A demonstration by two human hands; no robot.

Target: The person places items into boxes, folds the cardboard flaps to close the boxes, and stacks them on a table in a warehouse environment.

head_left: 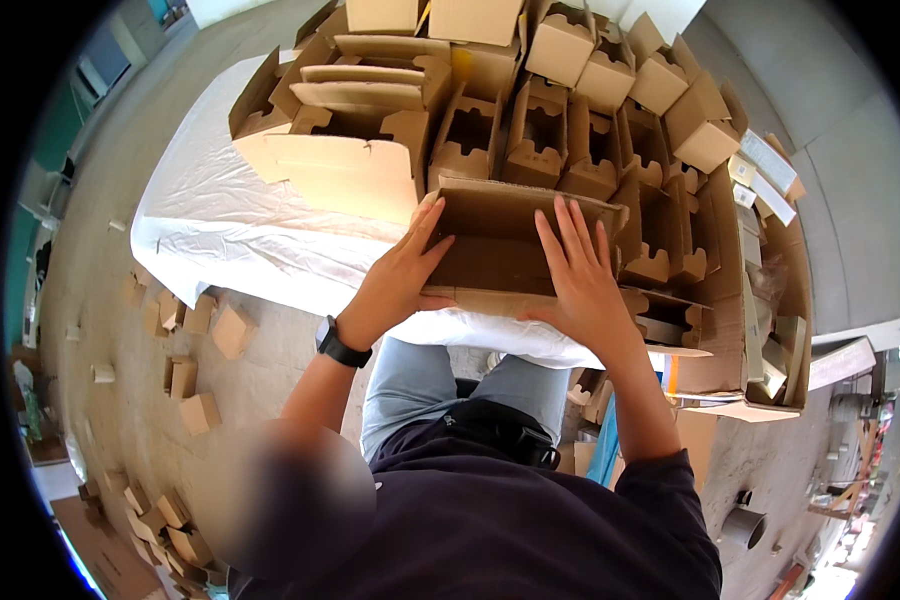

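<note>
In front of me at the table's near edge is an open, long brown cardboard box [495, 255], its dark inside facing up. My left hand [402, 262] grips its left end, fingers along the side and thumb by the near wall. My right hand [582, 268] spans the right end, with long fingers reaching over the opening toward the far wall and the thumb at the near wall. Just beyond, a row of narrow brown boxes with notched rims [467, 135] stands on the table. A wider cardboard box [345, 170] with raised flaps stands at the far left of them.
A white sheet [230, 225] covers the table's left part. To the right, a large carton [735, 290] holds smaller boxes, with a white box [840, 362] beside it. Small cardboard pieces [233, 332] lie scattered on the floor at left; a grey cylinder [743, 527] lies at lower right.
</note>
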